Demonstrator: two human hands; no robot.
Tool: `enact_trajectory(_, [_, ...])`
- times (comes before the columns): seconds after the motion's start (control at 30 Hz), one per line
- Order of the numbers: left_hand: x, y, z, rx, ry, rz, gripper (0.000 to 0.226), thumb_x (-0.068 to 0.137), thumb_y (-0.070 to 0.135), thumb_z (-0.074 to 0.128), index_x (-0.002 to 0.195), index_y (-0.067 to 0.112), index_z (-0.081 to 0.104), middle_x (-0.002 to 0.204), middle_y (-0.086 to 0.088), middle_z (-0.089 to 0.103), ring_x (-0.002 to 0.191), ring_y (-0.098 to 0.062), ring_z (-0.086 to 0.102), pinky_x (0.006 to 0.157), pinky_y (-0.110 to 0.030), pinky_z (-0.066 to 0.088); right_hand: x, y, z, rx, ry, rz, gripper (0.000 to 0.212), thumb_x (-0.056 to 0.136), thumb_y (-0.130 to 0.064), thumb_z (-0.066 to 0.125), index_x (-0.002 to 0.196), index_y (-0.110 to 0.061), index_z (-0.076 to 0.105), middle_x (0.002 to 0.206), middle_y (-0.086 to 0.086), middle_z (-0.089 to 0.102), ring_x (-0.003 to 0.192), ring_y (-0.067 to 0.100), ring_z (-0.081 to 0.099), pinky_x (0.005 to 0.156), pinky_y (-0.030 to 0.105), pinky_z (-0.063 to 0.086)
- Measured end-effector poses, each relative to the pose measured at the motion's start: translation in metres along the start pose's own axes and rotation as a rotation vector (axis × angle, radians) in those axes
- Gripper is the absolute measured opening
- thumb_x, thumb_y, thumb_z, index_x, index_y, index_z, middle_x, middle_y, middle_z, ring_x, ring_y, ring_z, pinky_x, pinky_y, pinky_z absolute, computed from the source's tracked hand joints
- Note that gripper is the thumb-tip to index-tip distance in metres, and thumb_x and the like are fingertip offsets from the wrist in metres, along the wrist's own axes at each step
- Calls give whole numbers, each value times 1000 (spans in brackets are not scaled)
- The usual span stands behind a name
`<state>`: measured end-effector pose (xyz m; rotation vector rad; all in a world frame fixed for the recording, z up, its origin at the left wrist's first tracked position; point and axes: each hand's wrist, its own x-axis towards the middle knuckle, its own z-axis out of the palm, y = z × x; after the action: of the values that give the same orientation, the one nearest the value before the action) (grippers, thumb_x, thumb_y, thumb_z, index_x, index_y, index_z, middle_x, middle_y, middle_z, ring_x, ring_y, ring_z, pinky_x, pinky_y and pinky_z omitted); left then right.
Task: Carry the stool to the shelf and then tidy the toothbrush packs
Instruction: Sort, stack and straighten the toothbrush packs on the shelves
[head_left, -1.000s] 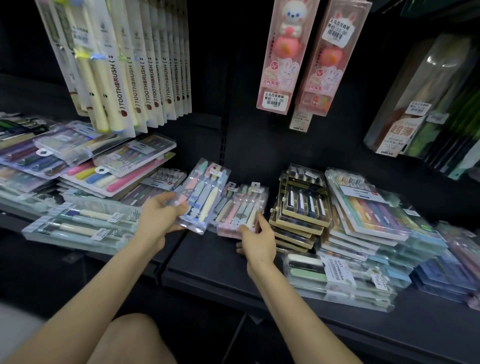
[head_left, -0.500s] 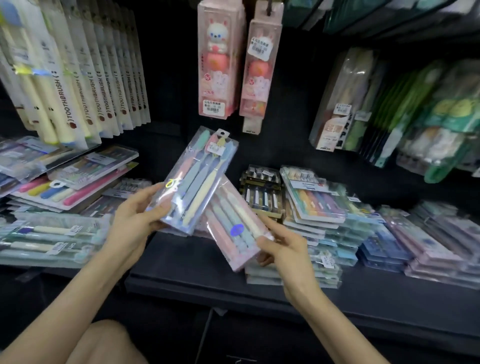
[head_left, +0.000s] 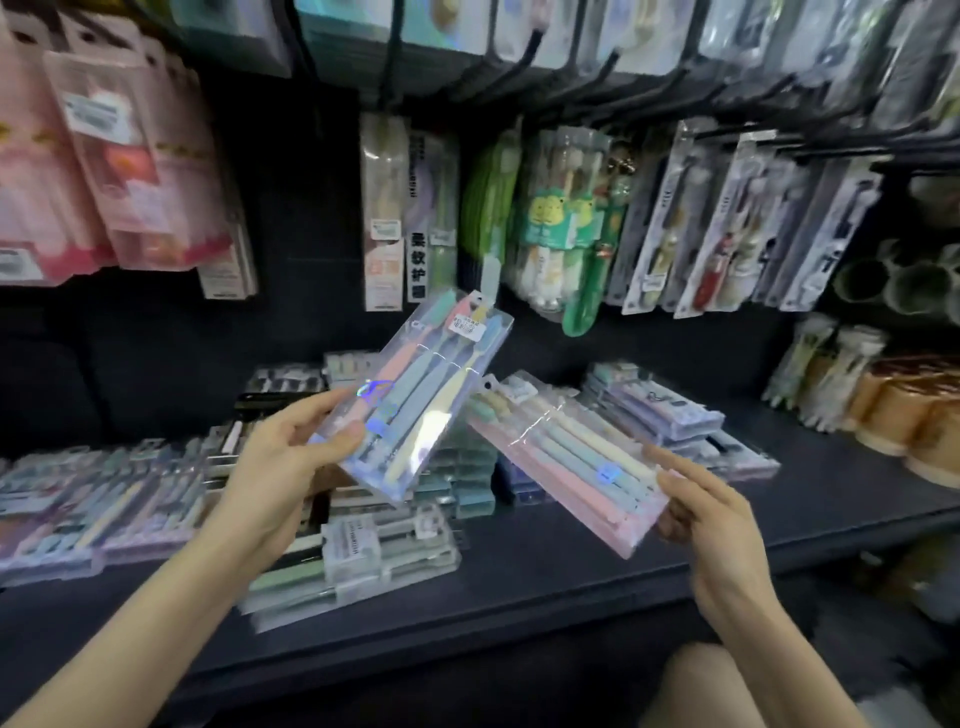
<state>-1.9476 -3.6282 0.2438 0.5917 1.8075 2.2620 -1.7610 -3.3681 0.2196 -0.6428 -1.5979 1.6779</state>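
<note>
My left hand (head_left: 283, 467) grips the lower end of a clear pack of pastel toothbrushes (head_left: 421, 395), raised and tilted up to the right above the shelf. My right hand (head_left: 701, 504) holds the lower right end of a pink pack of toothbrushes (head_left: 566, 457), which slants down to the right just below the first pack. Both packs are lifted off the dark shelf board (head_left: 597, 566). The stool is not in view.
Piles of flat toothbrush packs (head_left: 93, 509) lie along the shelf, one clear pack (head_left: 363, 561) near the front edge. Hanging packs (head_left: 566, 218) fill the hooks above. Brown and pale cups (head_left: 904, 410) stand at the right end.
The view has swung to the right along the shelf. Both hands have lifted their packs higher and drawn them apart, the pink pack now out to the right.
</note>
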Motion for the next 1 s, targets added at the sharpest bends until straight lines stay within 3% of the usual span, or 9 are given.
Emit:
enact_trajectory(0.1, [16, -6, 25, 25, 9, -10, 36, 84, -3, 60, 117, 9, 63, 110, -6, 70, 88, -18, 64, 69, -29, 52, 14, 11, -33, 19, 59, 52, 28, 93, -3, 53, 100, -21, 73, 74, 9, 59, 63, 21, 41, 51, 25, 38])
enact_trajectory(0.27, [46, -10, 57, 91, 57, -25, 39, 85, -5, 60, 121, 8, 59, 100, -2, 67, 65, 0, 65, 54, -13, 51, 62, 26, -47, 48, 110, 160, 24, 94, -4, 52, 114, -7, 65, 59, 7, 54, 47, 15, 43, 42, 23, 39])
enact_trajectory(0.33, [53, -10, 68, 109, 62, -46, 39, 85, -5, 60, 122, 8, 58, 98, -2, 67, 65, -6, 65, 52, -17, 52, 87, 28, -35, 33, 103, 185, 23, 95, -4, 50, 115, -8, 62, 49, 1, 52, 40, 11, 45, 42, 23, 39])
enact_trajectory(0.47, [61, -12, 83, 152, 52, -81, 34, 85, -2, 62, 115, 13, 59, 92, -1, 67, 68, -16, 62, 52, -25, 52, 140, 40, -9, -127, 109, 191, 28, 96, -9, 49, 122, -9, 58, 63, 7, 56, 47, 19, 49, 48, 28, 45])
enact_trajectory(0.57, [65, -15, 85, 165, 55, -107, 32, 85, -2, 62, 113, 13, 60, 94, -2, 67, 69, -15, 64, 56, -27, 52, 157, 55, -5, -613, 114, 67, 38, 95, -23, 46, 132, -16, 56, 92, 14, 69, 78, 31, 64, 72, 38, 50])
enact_trajectory(0.63, [67, -16, 83, 175, 53, -126, 27, 85, -2, 62, 104, 16, 62, 92, -1, 69, 65, -13, 66, 57, -28, 53, 151, 58, -4, -1102, 163, -29, 39, 97, -33, 44, 132, -18, 53, 110, 16, 64, 89, 33, 63, 65, 33, 43])
enact_trajectory(0.7, [69, -16, 82, 174, 61, -139, 27, 84, -4, 62, 95, 22, 64, 86, 2, 70, 58, -8, 66, 56, -28, 53, 141, 57, 2, -1399, 298, -289, 35, 95, -37, 53, 120, -14, 61, 112, 19, 59, 77, 33, 63, 54, 29, 35])
enact_trajectory(0.83, [67, -13, 83, 215, 47, -157, 30, 85, -2, 63, 106, 19, 63, 95, 1, 67, 70, -15, 67, 66, -36, 53, 141, 75, 16, -1411, 195, -841, 29, 66, -28, 82, 90, -12, 76, 83, 16, 64, 68, 34, 61, 51, 34, 46])
enact_trajectory(1.0, [63, -10, 84, 266, 19, -194, 34, 84, -1, 65, 114, 15, 62, 107, -5, 65, 82, -24, 66, 81, -48, 52, 168, 87, 16, -1446, 54, -810, 32, 55, -21, 89, 85, -17, 77, 71, 6, 65, 62, 30, 61, 57, 35, 48])
